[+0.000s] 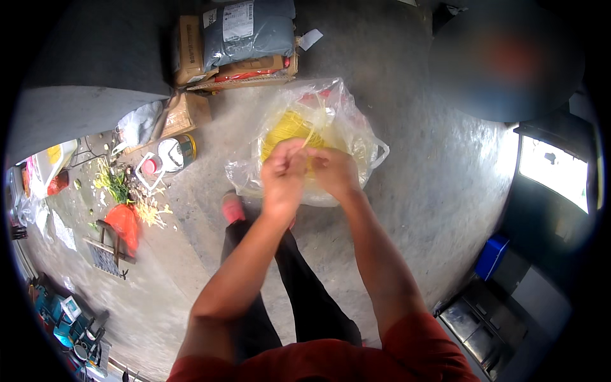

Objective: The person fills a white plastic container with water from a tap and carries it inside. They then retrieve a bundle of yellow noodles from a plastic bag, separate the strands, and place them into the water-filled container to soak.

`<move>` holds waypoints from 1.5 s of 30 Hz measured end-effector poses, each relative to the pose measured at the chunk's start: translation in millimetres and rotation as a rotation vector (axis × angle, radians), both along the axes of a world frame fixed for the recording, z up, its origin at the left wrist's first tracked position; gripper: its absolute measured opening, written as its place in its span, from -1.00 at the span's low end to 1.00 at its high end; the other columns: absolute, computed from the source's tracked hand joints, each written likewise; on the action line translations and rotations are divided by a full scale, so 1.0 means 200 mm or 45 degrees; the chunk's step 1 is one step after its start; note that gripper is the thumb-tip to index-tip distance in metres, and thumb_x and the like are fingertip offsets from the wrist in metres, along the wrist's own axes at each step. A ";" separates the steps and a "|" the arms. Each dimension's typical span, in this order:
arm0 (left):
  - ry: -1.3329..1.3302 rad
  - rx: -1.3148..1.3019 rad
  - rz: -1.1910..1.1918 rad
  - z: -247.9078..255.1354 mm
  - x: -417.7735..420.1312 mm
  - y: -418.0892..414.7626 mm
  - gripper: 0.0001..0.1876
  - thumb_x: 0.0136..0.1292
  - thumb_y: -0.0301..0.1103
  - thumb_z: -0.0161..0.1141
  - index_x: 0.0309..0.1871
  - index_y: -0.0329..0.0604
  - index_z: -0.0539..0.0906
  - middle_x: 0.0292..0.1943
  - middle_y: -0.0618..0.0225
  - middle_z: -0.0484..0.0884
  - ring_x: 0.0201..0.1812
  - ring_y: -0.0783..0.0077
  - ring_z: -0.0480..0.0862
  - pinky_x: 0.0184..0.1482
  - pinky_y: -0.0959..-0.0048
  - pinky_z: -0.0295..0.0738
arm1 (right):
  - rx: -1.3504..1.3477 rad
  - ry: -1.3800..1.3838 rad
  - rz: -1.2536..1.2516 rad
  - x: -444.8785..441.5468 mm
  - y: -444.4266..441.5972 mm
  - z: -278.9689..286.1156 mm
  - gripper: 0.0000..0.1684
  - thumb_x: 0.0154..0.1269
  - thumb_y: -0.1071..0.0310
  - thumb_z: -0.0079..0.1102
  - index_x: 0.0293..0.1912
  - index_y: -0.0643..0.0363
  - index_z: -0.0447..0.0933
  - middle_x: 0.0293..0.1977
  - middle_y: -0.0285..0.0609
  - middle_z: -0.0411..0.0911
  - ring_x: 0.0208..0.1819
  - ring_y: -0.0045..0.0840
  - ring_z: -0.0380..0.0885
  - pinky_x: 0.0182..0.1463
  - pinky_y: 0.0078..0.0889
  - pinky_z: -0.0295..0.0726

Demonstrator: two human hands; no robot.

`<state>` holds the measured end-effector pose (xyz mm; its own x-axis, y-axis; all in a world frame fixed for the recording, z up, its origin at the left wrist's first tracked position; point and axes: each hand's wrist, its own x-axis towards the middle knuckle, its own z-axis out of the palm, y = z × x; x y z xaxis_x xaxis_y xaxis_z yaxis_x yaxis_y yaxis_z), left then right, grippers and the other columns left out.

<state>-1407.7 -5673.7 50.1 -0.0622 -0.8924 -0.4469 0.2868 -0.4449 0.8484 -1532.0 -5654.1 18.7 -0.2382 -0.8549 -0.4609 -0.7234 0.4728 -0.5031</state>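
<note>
My left hand (284,174) and my right hand (336,169) are close together in the middle of the view, with bent fingers. A thin yellow strand (310,135) rises from between the fingertips, and both hands seem to pinch it. Below them a mass of yellow cord (289,126) lies in a clear plastic bag (363,129) on the concrete floor. The bag's mouth is open, and one handle loop sticks out to the right. Something red shows through the plastic at the far side. The hands hide part of the cord.
Cardboard boxes (190,47) and a grey wrapped parcel (248,36) lie beyond the bag. To the left are a plastic jug (172,155), green vegetable scraps (114,181), a red plastic bag (124,224) and a small folding stool (105,255). Dark cabinets (482,324) stand at right.
</note>
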 end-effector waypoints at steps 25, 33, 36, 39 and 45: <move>-0.851 0.124 -0.591 -0.41 -0.16 -0.12 -0.79 0.10 -0.43 0.08 -0.21 -0.31 0.43 -0.40 0.08 0.56 -0.39 0.06 0.58 -0.28 0.24 0.45 | 0.018 0.650 -0.145 -0.10 0.03 -0.14 -0.50 -0.02 0.33 0.11 0.02 0.05 0.45 -0.15 0.03 0.53 -0.07 -0.18 0.48 -0.04 -0.19 0.44; -1.138 -0.015 -0.676 -0.49 -0.31 -0.06 -0.68 0.17 -0.22 0.09 -0.05 -0.15 0.52 -0.33 -0.14 0.57 -0.27 -0.17 0.56 -0.21 0.09 0.46 | 0.085 0.209 -0.433 -0.12 -0.02 -0.29 -0.61 0.02 0.30 0.12 -0.07 0.08 0.51 -0.31 -0.03 0.57 -0.21 -0.21 0.54 -0.11 -0.23 0.47; -1.033 0.130 -0.649 -0.47 -0.36 -0.08 -0.61 0.14 -0.20 0.15 -0.05 -0.31 0.50 -0.37 -0.08 0.60 -0.31 -0.03 0.61 -0.27 0.20 0.50 | 0.044 -0.220 -0.568 -0.16 -0.01 -0.36 -0.72 0.06 0.34 0.08 -0.18 0.14 0.55 -0.43 -0.08 0.58 -0.37 -0.30 0.55 -0.24 -0.33 0.49; -0.789 0.387 -0.418 -0.57 -0.33 -0.08 -0.57 0.06 -0.13 0.19 -0.36 -0.49 0.51 -0.38 -0.10 0.60 -0.27 0.06 0.64 -0.26 0.26 0.50 | -0.054 -0.526 -0.588 -0.13 -0.01 -0.34 -0.79 0.08 0.41 0.05 -0.25 0.17 0.56 -0.52 -0.14 0.56 -0.49 -0.44 0.50 -0.34 -0.44 0.46; -0.222 0.707 -0.311 -0.45 -0.26 -0.10 -0.72 0.04 -0.29 0.28 -0.37 -0.37 0.53 -0.43 0.23 0.59 -0.37 0.59 0.56 -0.35 0.57 0.46 | -0.133 -0.680 -0.400 -0.09 0.07 -0.17 -0.74 0.04 0.55 0.06 -0.21 0.24 0.55 -0.39 -0.21 0.57 -0.45 -0.60 0.49 -0.32 -0.53 0.47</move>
